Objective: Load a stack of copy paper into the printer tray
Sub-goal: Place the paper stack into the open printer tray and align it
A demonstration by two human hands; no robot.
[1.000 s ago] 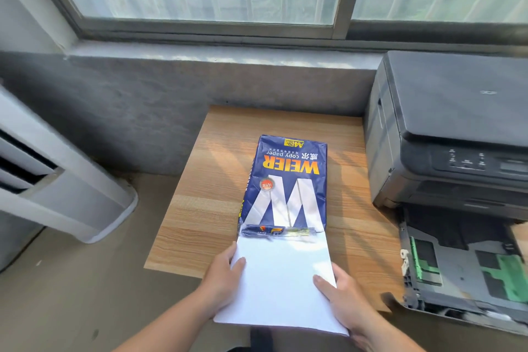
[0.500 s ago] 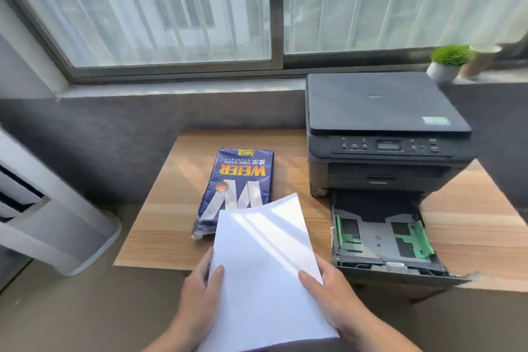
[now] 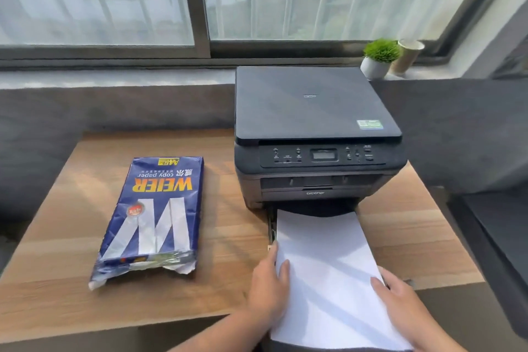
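A white stack of copy paper (image 3: 325, 271) lies over the pulled-out printer tray (image 3: 271, 230), covering almost all of it; only the tray's left rim shows. The far edge of the paper reaches the dark slot under the black printer (image 3: 314, 128). My left hand (image 3: 268, 286) grips the stack's left edge, thumb on top. My right hand (image 3: 400, 303) grips the right edge near the front corner. The blue paper wrapper (image 3: 154, 214), torn open at its near end, lies flat on the wooden table (image 3: 74, 208) left of the printer.
A small green potted plant (image 3: 378, 58) and a paper cup (image 3: 407, 56) stand on the window sill behind the printer. A dark ledge (image 3: 491, 226) runs along the table's right side. The table's front edge is close to my arms.
Both hands have carried the paper stack from in front of the wrapper rightward and set it over the printer tray, which it now covers. The camera view has swung right.
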